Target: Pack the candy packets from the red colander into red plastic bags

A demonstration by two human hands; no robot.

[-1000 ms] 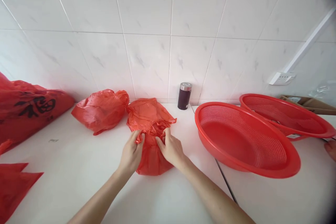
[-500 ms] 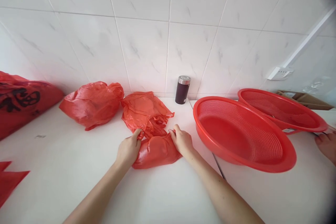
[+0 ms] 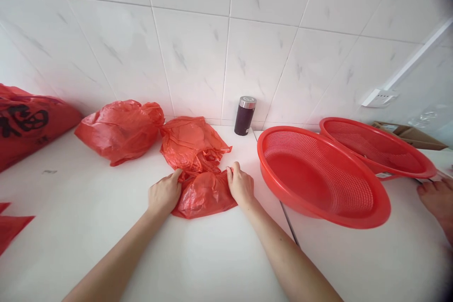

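A red plastic bag [image 3: 205, 196] lies on the white table in front of me, with something bulky inside that I cannot make out. My left hand [image 3: 165, 192] is closed on the bag's left upper edge. Its right upper edge is pinched in my right hand [image 3: 241, 183], thumb and fingers together. Just behind it, touching, another crumpled red plastic bag [image 3: 191, 139] lies against the wall side. Farther left rests a fuller red plastic bag [image 3: 122, 132].
A dark tumbler [image 3: 245, 116] stands by the tiled wall. To the right are a red perforated basin [image 3: 297, 177] and a second red basin [image 3: 378, 146], with a cardboard box [image 3: 412, 136] behind. Another person's hand [image 3: 437, 198] is at the right edge. A red bag with black writing [image 3: 35, 127] sits far left.
Both hands still grip the bag's upper edge. The bag's front now looks rounder and more wrinkled. The view has tilted slightly, shifting everything a little up and left.
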